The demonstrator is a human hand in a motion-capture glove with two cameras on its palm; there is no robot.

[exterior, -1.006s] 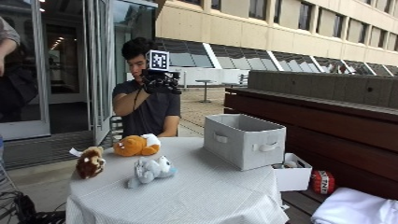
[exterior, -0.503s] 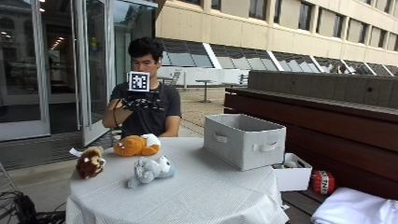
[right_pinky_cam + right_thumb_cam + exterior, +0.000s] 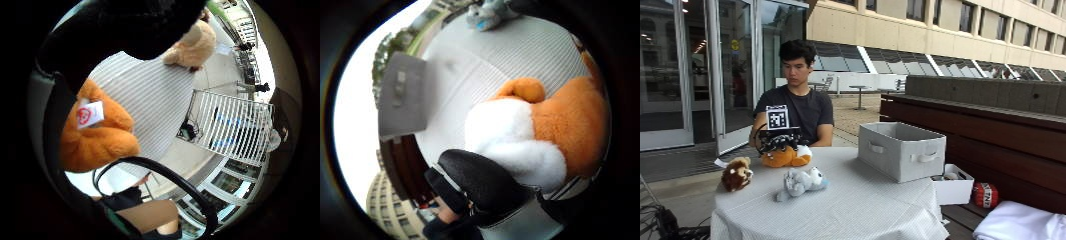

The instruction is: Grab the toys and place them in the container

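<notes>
A: As the gloved right hand [image 3: 778, 143] is lowered onto the orange toy [image 3: 783, 156], how should the pick be made?

B: The grip should be closed around the body, not the tag, and the toy lifted straight up before being carried across to the container [image 3: 901, 150]. Whether the fingers are already curled round it cannot be told; one gloved finger [image 3: 480, 182] is seen against the white muzzle.

A: How is the toy described?

B: Orange plush, with a white muzzle and a red-and-white tag [image 3: 89, 114]. It is seen on the striped tabletop [image 3: 859, 205] at the person's edge, well apart from the container. A brown toy [image 3: 737, 173] and a grey toy [image 3: 801, 182] lie nearer the front.
</notes>
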